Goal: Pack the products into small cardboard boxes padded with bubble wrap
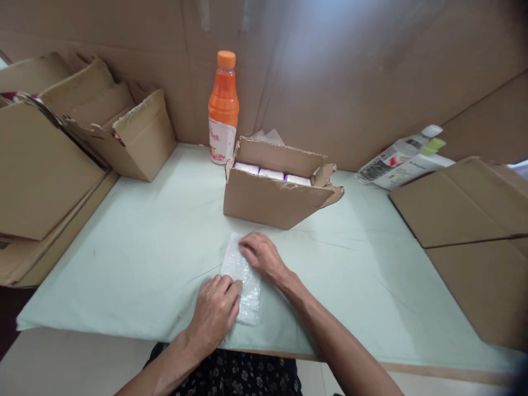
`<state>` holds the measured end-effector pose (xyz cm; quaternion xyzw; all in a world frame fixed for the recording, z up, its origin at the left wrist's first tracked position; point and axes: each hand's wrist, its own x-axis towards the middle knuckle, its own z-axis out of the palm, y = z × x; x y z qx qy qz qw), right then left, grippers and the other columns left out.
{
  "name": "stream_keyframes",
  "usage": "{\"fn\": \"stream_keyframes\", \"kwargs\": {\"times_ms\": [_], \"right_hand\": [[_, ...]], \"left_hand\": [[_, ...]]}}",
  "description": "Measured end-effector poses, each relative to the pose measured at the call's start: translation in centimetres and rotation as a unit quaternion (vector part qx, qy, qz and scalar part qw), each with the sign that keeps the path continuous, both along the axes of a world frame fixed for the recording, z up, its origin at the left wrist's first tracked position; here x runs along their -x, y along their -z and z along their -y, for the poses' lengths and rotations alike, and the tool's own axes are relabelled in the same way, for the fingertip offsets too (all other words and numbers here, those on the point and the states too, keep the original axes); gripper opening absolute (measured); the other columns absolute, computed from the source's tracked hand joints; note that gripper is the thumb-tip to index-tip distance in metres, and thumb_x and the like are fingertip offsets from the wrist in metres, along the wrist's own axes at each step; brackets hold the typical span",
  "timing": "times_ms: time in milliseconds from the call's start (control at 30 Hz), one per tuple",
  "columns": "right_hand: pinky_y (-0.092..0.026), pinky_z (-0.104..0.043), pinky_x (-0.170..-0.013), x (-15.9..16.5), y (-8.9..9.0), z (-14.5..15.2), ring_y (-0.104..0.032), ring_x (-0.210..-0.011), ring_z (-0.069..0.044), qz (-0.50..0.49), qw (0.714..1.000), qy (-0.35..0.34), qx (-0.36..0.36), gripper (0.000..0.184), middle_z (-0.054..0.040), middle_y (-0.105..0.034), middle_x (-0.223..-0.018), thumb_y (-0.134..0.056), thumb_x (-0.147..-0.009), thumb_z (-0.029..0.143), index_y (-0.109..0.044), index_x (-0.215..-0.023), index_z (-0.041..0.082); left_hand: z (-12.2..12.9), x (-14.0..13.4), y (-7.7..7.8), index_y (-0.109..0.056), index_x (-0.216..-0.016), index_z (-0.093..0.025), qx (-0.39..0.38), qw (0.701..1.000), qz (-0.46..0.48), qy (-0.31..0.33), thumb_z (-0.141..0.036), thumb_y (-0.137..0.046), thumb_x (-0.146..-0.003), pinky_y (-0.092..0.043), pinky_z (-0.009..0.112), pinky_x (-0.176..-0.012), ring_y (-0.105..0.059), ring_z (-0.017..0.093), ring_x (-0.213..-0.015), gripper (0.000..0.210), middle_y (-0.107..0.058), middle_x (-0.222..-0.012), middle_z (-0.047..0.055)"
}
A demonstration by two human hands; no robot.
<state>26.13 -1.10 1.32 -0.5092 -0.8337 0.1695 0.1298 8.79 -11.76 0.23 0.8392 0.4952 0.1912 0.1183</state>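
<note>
the left hand (215,311) is lying flat, fingers together and spread down, pressing on the near left edge of a small clear sheet of bubble wrap (242,280); it is gripping nothing. the right hand (259,254) is resting palm down on the far right part of the same sheet, fingers loosely extended, also pressing rather than pinching. the bubble wrap is lying flat on the pale green cloth-covered desk (144,253), near its front edge and right in front of the person. just beyond the hands an open brown cardboard box (272,201) is standing with its flaps folded out, and white-topped items (270,173) are sitting in a row inside it. behind the box, touching or almost touching its back left corner, a tall orange plastic drink bottle with an orange cap (223,110) is standing upright against the cardboard wall. to the left, folded brown cartons (136,137) are piling up; to the right, white bottles (406,157) are lying tilted beside flat cardboard sheets (457,203). the likely trouble here: the thin sheet is sliding or creasing on the smooth cloth if one hand is lifting while the other is pushing, and a forward reach is possibly nudging the box into the bottle and tipping it.
</note>
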Motion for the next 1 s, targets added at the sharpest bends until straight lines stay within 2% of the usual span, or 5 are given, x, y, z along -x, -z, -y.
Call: {"fn": "stream_keyframes", "kwargs": {"times_ms": [167, 367, 567, 800, 1000], "right_hand": [[-0.038, -0.044, -0.099, -0.3, -1.8, -0.9, -0.052, -0.123, -0.033, -0.003, 0.996, 0.073, 0.055, 0.030, -0.0174, -0.059, -0.136, -0.077, -0.077, 0.026, -0.068, -0.103, 0.014], [-0.048, -0.030, -0.075, -1.1, -4.6, 3.0, -0.064, -0.081, -0.018, -0.131, 0.982, 0.097, 0.092, 0.005, -0.0023, -0.070, -0.089, -0.063, -0.086, 0.024, -0.061, -0.088, 0.020], [-0.053, -0.031, -0.080, -5.3, -8.2, 7.5, -0.065, -0.092, -0.019, -0.310, 0.936, 0.165, 0.029, 0.037, -0.0043, -0.066, -0.097, -0.066, -0.084, 0.031, -0.058, -0.119, 0.024], [-0.053, -0.027, -0.068, -7.2, -10.4, 8.1, -0.062, -0.073, -0.014, -0.314, 0.936, 0.159, 0.011, 0.022, -0.0024, -0.067, -0.086, -0.063, -0.088, 0.029, -0.066, -0.108, 0.021], [-0.049, -0.025, -0.062, -6.7, -14.9, 4.0, -0.059, -0.069, -0.013, -0.411, 0.900, 0.143, -0.035, 0.013, -0.0010, -0.065, -0.080, -0.065, -0.087, 0.033, -0.066, -0.092, 0.020]], "left_hand": [[0.3, 0.6, 0.2, -0.062, -0.110, -0.020, -0.010, 0.998, 0.069, -0.001, -0.011, -0.052, -0.090, -0.052, 0.035, -0.074, -0.061, 0.022, -0.085, 0.024, -0.065, -0.092, 0.005], [-0.2, 2.1, 0.4, -0.043, -0.143, -0.018, 0.036, 0.953, 0.264, -0.140, -0.022, -0.060, -0.087, -0.045, 0.047, -0.106, -0.054, 0.029, -0.126, 0.058, -0.055, -0.137, 0.016], [0.3, 2.5, -0.6, -0.062, -0.125, -0.016, 0.349, 0.836, 0.410, -0.100, -0.035, -0.064, -0.085, -0.051, 0.035, -0.088, -0.065, 0.020, -0.091, 0.045, -0.069, -0.096, 0.006], [-0.1, 2.3, -3.4, -0.056, -0.128, -0.020, 0.399, 0.661, 0.606, -0.191, -0.039, -0.079, -0.075, -0.052, 0.029, -0.077, -0.064, 0.017, -0.086, 0.061, -0.068, -0.094, 0.002], [-4.5, 1.2, -7.6, -0.063, -0.107, -0.018, 0.356, 0.656, 0.642, -0.174, -0.031, -0.078, -0.072, -0.053, 0.029, -0.073, -0.063, 0.016, -0.083, 0.040, -0.068, -0.093, 0.003]]}}
